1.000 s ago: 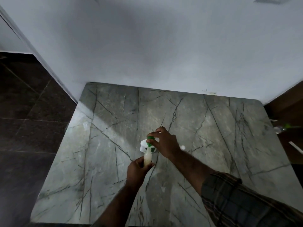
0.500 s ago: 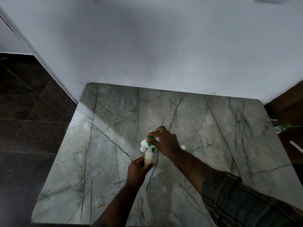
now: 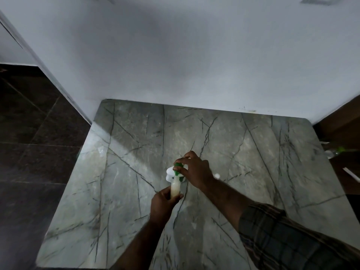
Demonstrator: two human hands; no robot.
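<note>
A small cream-coloured bottle (image 3: 175,188) stands up from my left hand (image 3: 162,204), whose fingers wrap round its lower part. Its green cap (image 3: 177,168) is pinched between the thumb and fingers of my right hand (image 3: 194,172), which comes over it from the right. Just behind the bottle, a white round object (image 3: 169,173) sits on the grey veined marble tabletop (image 3: 253,172), partly hidden by my right hand. A small white piece (image 3: 216,175) lies on the marble beside my right wrist.
A white wall (image 3: 185,55) closes off the far edge of the tabletop. Dark tiled floor (image 3: 29,152) lies to the left. At the right edge are brown furniture and a few small items (image 3: 339,150), too dim to tell apart.
Both hands keep the same hold on the bottle and its cap. Nothing has visibly moved beyond a slight shift of the view.
</note>
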